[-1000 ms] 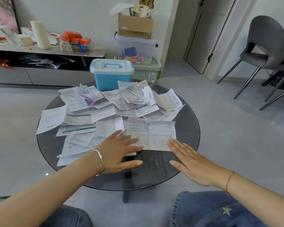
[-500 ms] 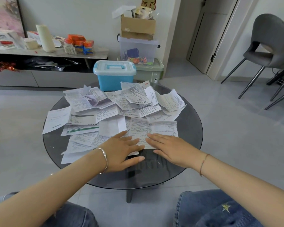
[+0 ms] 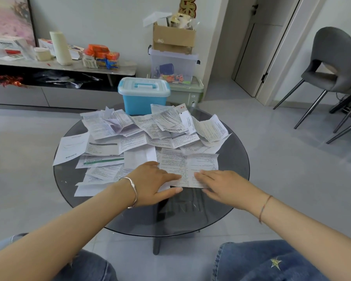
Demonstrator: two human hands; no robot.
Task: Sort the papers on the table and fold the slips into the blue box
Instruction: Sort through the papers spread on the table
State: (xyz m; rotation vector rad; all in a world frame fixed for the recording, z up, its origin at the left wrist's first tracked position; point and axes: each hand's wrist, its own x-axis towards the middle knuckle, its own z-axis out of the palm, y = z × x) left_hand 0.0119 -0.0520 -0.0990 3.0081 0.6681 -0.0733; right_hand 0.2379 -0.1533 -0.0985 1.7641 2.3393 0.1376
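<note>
Several printed paper slips (image 3: 142, 136) lie spread over a round dark glass table (image 3: 237, 159). A blue box (image 3: 143, 95) with a pale lid and handle stands closed at the table's far edge. The nearest slip (image 3: 188, 163), unfolded with a crease down its middle, lies at the front. My left hand (image 3: 152, 184) lies flat with straight fingers on that slip's near left corner. My right hand (image 3: 221, 184) lies flat on its near right part, fingers pointing left. The two hands' fingertips nearly meet.
Behind the table stand a green bin (image 3: 187, 91), a clear crate (image 3: 173, 65) and a cardboard box (image 3: 173, 39), stacked. A low shelf (image 3: 69, 65) with clutter runs along the left wall. A grey chair (image 3: 336, 65) stands at the right. My knees are below the table edge.
My right hand has slid from the bare glass leftward onto the nearest slip, and ends close to my left hand. The left hand has stayed on the slip's corner.
</note>
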